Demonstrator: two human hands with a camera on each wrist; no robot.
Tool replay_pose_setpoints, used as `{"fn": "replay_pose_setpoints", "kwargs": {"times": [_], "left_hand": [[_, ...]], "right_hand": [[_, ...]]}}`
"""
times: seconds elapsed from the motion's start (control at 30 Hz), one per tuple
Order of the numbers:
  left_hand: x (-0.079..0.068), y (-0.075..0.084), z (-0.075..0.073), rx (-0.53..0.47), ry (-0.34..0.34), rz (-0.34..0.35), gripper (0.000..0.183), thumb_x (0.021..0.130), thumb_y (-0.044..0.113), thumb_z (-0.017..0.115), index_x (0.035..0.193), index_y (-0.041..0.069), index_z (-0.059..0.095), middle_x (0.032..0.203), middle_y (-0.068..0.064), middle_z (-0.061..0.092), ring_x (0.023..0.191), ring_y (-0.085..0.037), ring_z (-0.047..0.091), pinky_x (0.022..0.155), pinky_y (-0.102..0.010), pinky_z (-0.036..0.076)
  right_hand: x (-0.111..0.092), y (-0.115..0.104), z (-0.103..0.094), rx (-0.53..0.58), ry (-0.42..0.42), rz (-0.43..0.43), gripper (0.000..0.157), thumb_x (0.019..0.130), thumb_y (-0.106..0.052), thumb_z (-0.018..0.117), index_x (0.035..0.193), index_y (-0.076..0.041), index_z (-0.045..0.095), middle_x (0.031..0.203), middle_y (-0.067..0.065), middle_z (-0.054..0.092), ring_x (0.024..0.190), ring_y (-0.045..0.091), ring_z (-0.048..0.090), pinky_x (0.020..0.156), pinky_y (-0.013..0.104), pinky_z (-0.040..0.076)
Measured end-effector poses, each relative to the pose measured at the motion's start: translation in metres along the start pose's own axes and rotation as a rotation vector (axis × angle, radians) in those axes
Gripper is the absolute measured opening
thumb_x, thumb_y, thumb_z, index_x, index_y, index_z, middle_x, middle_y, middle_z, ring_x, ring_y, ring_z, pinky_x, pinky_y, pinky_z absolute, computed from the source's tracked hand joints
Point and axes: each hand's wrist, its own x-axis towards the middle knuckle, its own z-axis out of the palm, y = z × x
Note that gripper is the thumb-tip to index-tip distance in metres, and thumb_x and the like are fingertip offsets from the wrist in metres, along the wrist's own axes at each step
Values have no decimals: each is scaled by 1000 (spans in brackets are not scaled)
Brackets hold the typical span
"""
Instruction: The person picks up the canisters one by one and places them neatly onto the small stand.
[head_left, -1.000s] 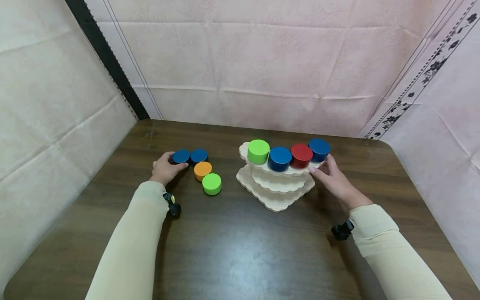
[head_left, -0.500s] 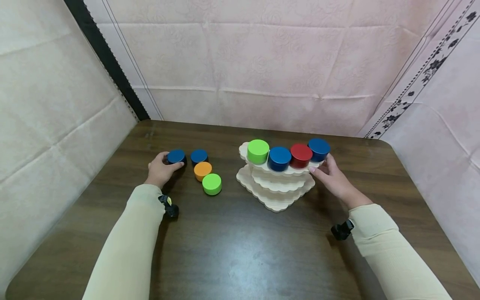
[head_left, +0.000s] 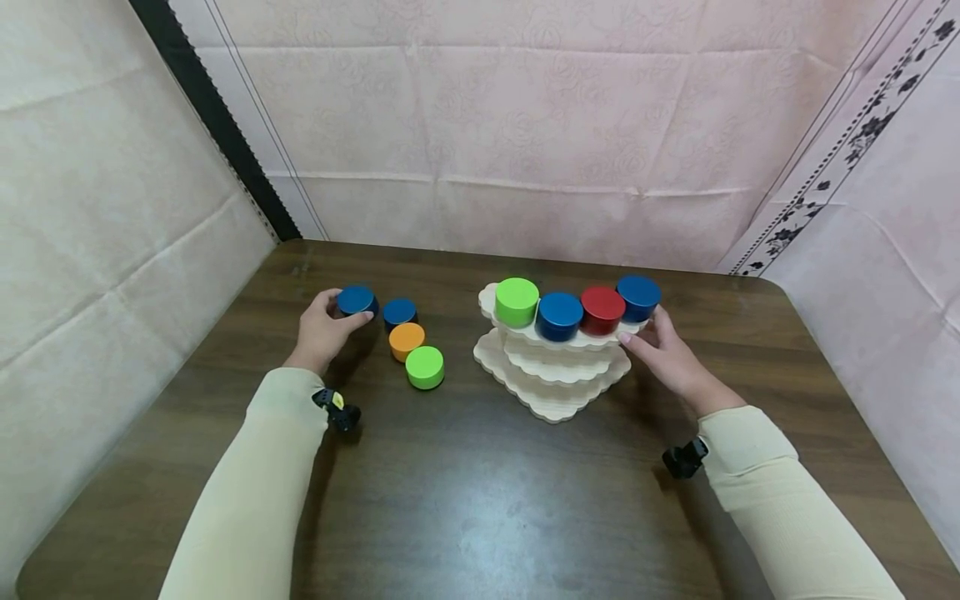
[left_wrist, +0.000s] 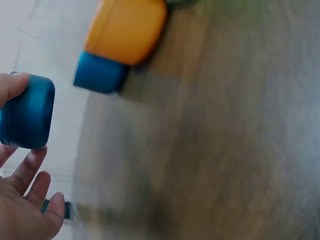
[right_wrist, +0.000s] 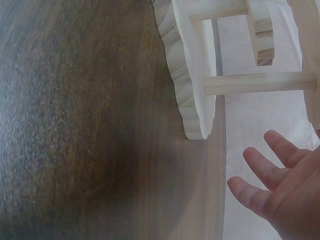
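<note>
My left hand (head_left: 318,335) pinches a blue round block (head_left: 357,298) between thumb and fingers, raised over the table; in the left wrist view the block (left_wrist: 31,112) shows the thumb on one side and a fingertip at the other. Just right of it on the table stand another blue block (head_left: 400,312), an orange block (head_left: 407,340) and a light green block (head_left: 425,367). My right hand (head_left: 667,362) grips the right corner of the top tier of a pale wooden tiered stand (head_left: 553,404). Its other fingers (right_wrist: 250,195) spread below the tier.
On the stand's top tier sit a green block (head_left: 517,302), a blue block (head_left: 558,318), a red block (head_left: 602,312) and another blue block (head_left: 638,298). Wooden posts (right_wrist: 260,83) join the tiers. Pale cloth (head_left: 480,117) hangs behind the brown table (head_left: 480,508).
My left hand has drawn the blue block leftward from its neighbour, then raised it up and slightly to the right. The right hand keeps its place at the stand.
</note>
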Motion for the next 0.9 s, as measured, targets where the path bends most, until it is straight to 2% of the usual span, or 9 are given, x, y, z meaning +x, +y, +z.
{"fn": "replay_pose_setpoints", "kwargs": {"times": [0.53, 0.9], "left_hand": [[-20, 44, 4, 5, -51, 136, 71, 89, 31, 69, 145, 5, 34, 147, -19, 37, 131, -36, 34, 106, -56, 33], [-38, 62, 15, 19, -62, 199, 67, 88, 26, 72, 142, 5, 39, 142, -17, 42, 131, -35, 32, 106, -57, 32]], "right_hand": [[-1, -2, 0, -4, 3, -2, 84, 99, -39, 50, 154, -18, -9, 153, 28, 17, 138, 48, 26, 105, 67, 25], [1, 1, -1, -8, 7, 5, 83, 100, -35, 50, 154, -18, -11, 154, 29, 15, 138, 49, 25, 105, 67, 25]]}}
